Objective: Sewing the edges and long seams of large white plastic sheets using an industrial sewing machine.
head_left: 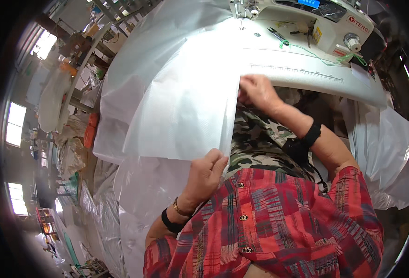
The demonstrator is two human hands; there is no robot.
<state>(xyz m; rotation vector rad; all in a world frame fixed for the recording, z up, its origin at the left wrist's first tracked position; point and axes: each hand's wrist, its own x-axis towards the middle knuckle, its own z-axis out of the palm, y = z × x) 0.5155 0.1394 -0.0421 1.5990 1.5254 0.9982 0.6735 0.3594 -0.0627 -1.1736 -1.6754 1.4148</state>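
A large sheet of white woven plastic fabric (181, 111) spreads over the sewing table's left part and hangs toward my lap. My left hand (206, 176) pinches its lower right corner, thumb and fingers closed on the edge. Farther up along the same long edge, my right hand (259, 95) has its fingers curled at the fabric, slightly smeared by motion. The edge between both hands looks folded into a narrow strip. Beyond them stands a white sewing machine (325, 23), its needle area (243, 21) just past the fabric's far end.
Small black thread snips (278, 34) and green thread (322, 59) lie on the machine bed. A ruler scale (302, 71) runs along the table's near edge. More white sheets (380, 153) hang at the right. An orange-red bundle (90, 131) sits at the left, among plastic piles.
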